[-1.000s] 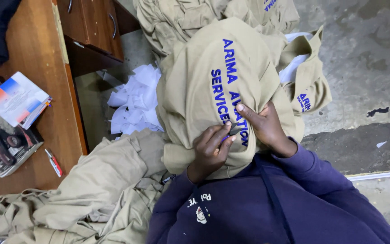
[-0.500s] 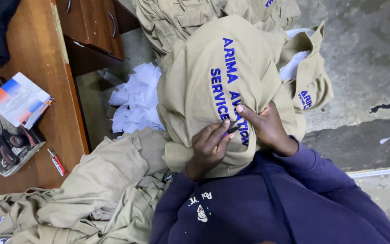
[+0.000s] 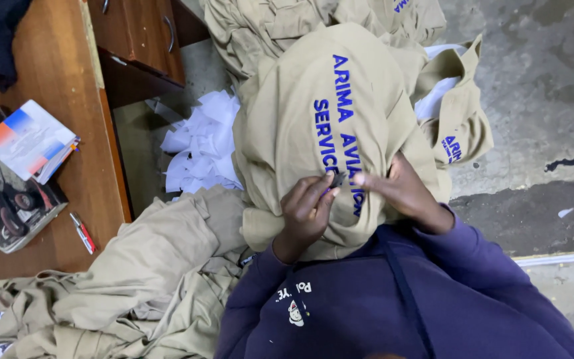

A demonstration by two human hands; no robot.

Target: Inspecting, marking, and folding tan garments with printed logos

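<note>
A khaki garment [image 3: 287, 133] with blue stitched lettering lies draped over my lap. My left hand [image 3: 305, 211] rests on its lower part, fingers curled and pinching a small dark tool [image 3: 337, 179] against the lettering. Just to the right, my right hand [image 3: 403, 193] grips a fold of the same cloth, its thumb pointing at the tool. I cannot make out what kind of tool it is. My dark purple sleeves fill the bottom of the view.
More khaki garments are piled at the lower left [image 3: 134, 286] and at the top [image 3: 287, 26]. White fabric scraps [image 3: 200, 146] lie on the concrete floor. A wooden desk [image 3: 54, 80] at left holds booklets [image 3: 28, 139] and a red pen [image 3: 82, 233].
Both hands have crept slightly upward along the lettering, and the fingers of my left hand have closed tighter around the small tool. The garment has barely shifted.
</note>
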